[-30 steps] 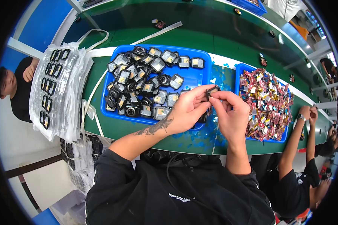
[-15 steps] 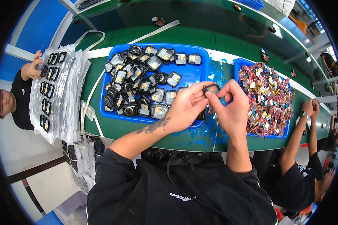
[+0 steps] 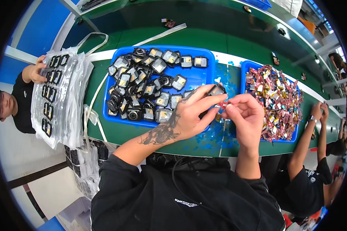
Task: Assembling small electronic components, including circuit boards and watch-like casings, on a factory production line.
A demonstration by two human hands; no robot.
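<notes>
My left hand [image 3: 196, 113] is closed round a black smartwatch case [image 3: 216, 90], which shows above its fingers. My right hand [image 3: 246, 117] is closed in a pinch on a small red circuit board [image 3: 222, 104] just below the case; the left fingertips also reach this board. Whether board and case are joined is hidden by the fingers. Left of and partly beneath my left hand lies a blue tray [image 3: 162, 49] with a heap of similar watch cases [image 3: 140, 82]. To the right of my right hand, another blue tray [image 3: 243, 75] holds many red circuit boards [image 3: 275, 104] with small batteries.
Bits of blue film [image 3: 204, 142] are scattered over the green table [image 3: 177, 146]. At left, a person's hand [image 3: 37, 70] rests on stacked clear plastic trays [image 3: 67, 96] holding black frames. Another person's hands [image 3: 320, 111] are at the right. White strapping [image 3: 158, 34] lies behind the tray.
My left hand has turned over, its back now upward, with the watch case carried along. My right hand has moved slightly right and down, and the red circuit board now shows between the fingertips.
</notes>
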